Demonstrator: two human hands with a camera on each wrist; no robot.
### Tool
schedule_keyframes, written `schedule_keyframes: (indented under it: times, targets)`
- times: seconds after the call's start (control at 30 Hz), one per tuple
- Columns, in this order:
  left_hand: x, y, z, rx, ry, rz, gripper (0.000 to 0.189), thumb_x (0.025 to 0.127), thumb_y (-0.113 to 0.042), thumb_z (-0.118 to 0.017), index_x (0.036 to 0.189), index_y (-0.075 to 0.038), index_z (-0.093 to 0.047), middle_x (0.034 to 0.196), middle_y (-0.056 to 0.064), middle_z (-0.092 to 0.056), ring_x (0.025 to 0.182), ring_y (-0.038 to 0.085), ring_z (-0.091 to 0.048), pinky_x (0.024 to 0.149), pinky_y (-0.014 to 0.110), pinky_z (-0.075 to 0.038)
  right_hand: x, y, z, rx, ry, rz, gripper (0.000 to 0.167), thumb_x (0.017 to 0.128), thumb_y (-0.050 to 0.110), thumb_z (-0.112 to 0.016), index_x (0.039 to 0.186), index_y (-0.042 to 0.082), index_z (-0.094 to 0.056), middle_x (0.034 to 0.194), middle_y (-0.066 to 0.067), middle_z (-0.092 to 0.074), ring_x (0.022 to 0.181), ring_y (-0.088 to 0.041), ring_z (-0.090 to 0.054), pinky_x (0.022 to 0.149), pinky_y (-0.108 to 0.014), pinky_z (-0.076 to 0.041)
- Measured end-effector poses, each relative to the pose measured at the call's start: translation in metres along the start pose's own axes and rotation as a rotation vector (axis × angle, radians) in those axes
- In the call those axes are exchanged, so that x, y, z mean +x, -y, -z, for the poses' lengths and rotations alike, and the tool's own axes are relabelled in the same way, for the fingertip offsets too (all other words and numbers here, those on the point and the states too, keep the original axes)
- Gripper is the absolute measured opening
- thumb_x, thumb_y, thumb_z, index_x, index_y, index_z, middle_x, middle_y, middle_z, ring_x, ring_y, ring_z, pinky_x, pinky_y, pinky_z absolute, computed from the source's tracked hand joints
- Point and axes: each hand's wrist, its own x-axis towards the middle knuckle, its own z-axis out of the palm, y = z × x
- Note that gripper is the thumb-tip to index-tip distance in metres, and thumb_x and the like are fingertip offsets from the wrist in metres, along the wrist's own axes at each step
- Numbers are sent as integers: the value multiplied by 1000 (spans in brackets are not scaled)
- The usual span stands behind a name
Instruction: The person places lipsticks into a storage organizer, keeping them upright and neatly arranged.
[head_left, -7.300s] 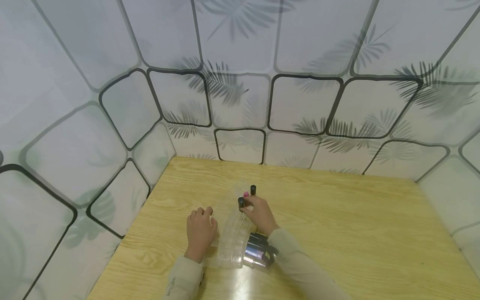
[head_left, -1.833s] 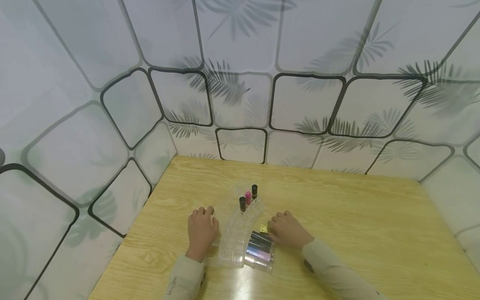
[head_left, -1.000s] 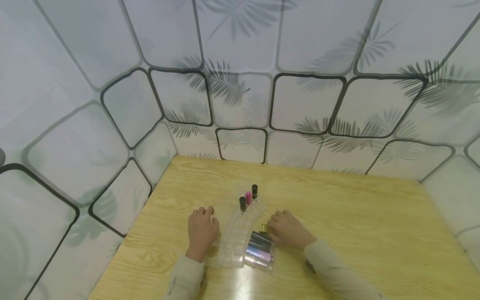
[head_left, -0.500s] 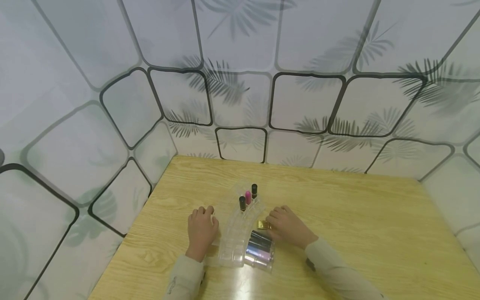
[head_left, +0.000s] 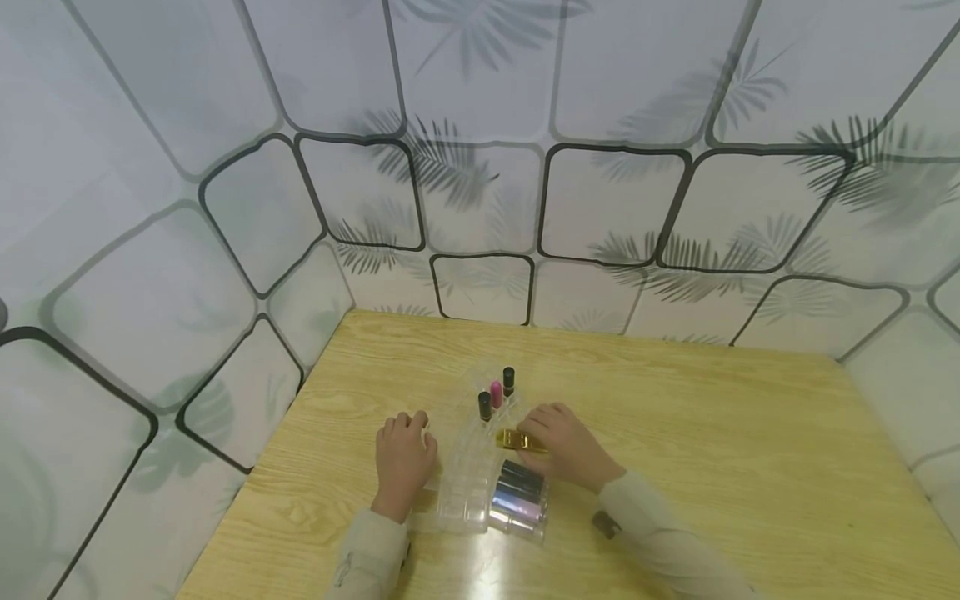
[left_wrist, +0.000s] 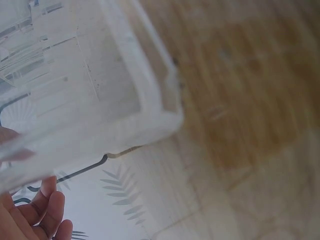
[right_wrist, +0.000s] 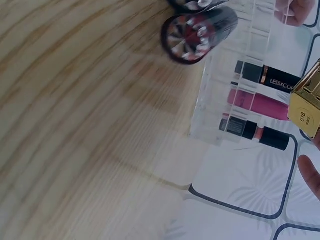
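Head view: right hand (head_left: 566,446) pinching gold tube (head_left: 517,439), holding it sideways over rack's (head_left: 463,492) right edge; rack lying nearer table's (head_left: 712,442) left edge than right; left hand (head_left: 403,462) resting at rack's left edge, whether pinching, cannot tell; gold tube swinging far could be knocking near black lipstick (head_left: 485,406); smooth sides could be causing slip; loose tubes (head_left: 517,492), lying beside rack's near right corner, could be rolling if brushed.

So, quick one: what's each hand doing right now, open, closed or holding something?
Left hand: closed, gripping the clear organizer by its edge.
Right hand: closed, holding a gold tube.
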Motion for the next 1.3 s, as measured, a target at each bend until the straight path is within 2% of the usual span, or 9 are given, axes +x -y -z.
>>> schedule_keyframes:
  times: [0.3, 0.57, 0.73, 1.0, 1.17, 1.3]
  targets:
    - [0, 0, 1, -11, 24, 15, 12, 79, -11, -63, 89, -7, -63, 76, 9, -57, 67, 22, -48, 64, 38, -42, 11, 6, -7, 37, -39, -67, 29, 67, 26, -76, 90, 13, -67, 86, 3, -67, 83, -12, -60, 82, -31, -49]
    - [1, -1, 1, 1, 17, 7, 11, 78, -11, -64, 89, -7, -62, 76, 9, -58, 67, 22, -49, 64, 37, -43, 17, 10, -12, 150, -81, -164, 27, 69, 21, -74, 94, 13, -66, 83, 5, -65, 77, -9, -56, 76, -29, -48]
    - [0, 0, 1, -4, 0, 2, 11, 77, -10, -64, 87, -6, -62, 74, 9, -57, 66, 22, -49, 63, 37, -43, 21, 12, -14, 185, -85, -237, 30, 71, 20, -73, 98, 11, -65, 85, 3, -65, 77, -10, -56, 75, -30, -48]
    - [0, 0, 0, 0, -6, -4, 10, 77, -10, -65, 86, -7, -62, 73, 9, -57, 65, 22, -48, 62, 37, -42, 28, 16, -17, 220, -113, -300, 30, 72, 18, -73, 99, 8, -65, 88, -1, -66, 76, -15, -57, 70, -27, -48]
    - [0, 0, 0, -1, -1, -4, 10, 78, -11, -65, 86, -7, -61, 74, 9, -56, 65, 22, -48, 62, 37, -43, 32, 21, -17, 288, -90, -370, 30, 74, 17, -72, 101, 7, -65, 89, -3, -64, 76, -14, -55, 66, -25, -50]
    - [0, 0, 1, -1, 1, -2, 10, 78, -10, -65, 87, -6, -62, 74, 9, -57, 65, 22, -48, 63, 37, -43, 34, 23, -19, 318, -68, -387, 31, 75, 16, -73, 102, 5, -63, 90, -5, -64, 75, -14, -57, 66, -28, -52]
